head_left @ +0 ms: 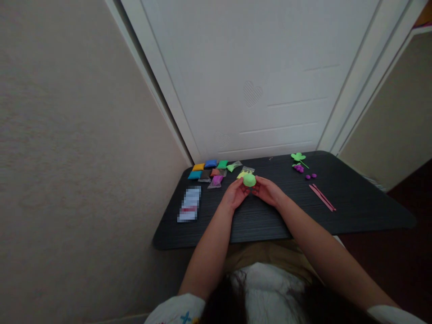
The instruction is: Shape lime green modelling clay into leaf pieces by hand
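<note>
A rounded lump of light green modelling clay (249,180) is held up between my two hands over the dark table. My left hand (236,193) grips its left side with the fingers curled beneath. On the other side, my right hand (268,191) holds it in the same way, thumb near the top edge. Just behind the lump lies an opened packet of yellow clay (247,171), partly hidden by it. To the right rest a green clay flower shape with a stem (298,157), a purple clay cluster (299,168) and two small purple balls (308,177).
Several clay packets in colours such as orange (199,167), blue (211,163) and purple (216,181) lie at the table's back left. A blurred-out flat item (190,204) sits in front of them. Pink modelling tools (321,198) lie at right. A white door (270,81) stands behind the black table (263,225).
</note>
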`<move>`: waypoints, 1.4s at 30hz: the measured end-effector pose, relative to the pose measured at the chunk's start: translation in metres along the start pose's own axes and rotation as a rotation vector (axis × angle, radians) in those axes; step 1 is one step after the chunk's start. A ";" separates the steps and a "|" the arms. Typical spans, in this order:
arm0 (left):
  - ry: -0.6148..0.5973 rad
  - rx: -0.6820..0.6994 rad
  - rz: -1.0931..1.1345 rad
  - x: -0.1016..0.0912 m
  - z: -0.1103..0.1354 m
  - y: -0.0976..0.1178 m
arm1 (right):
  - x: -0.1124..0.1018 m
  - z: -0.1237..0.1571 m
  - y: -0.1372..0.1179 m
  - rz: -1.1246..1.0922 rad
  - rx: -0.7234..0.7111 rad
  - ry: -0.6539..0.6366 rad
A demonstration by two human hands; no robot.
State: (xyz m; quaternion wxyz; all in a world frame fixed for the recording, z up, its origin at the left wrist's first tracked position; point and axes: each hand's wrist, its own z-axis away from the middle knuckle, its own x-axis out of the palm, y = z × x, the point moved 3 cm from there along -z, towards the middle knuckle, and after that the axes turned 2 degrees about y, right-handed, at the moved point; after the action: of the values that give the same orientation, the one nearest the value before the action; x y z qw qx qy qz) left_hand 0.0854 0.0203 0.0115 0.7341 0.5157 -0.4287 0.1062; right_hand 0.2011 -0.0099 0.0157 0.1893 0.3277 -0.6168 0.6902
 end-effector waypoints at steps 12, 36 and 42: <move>-0.030 -0.026 -0.042 0.003 0.002 0.000 | 0.002 0.001 -0.001 0.045 0.002 0.033; -0.037 0.023 -0.023 -0.002 -0.002 -0.001 | -0.001 -0.001 0.002 0.074 0.008 0.047; 0.024 0.008 -0.011 -0.001 -0.001 0.001 | -0.002 -0.001 0.002 0.095 -0.005 0.063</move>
State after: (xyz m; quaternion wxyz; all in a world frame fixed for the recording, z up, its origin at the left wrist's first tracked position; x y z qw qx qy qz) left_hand 0.0850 0.0219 0.0111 0.7379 0.5194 -0.4165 0.1102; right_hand 0.2005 -0.0091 0.0131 0.1764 0.2756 -0.6272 0.7068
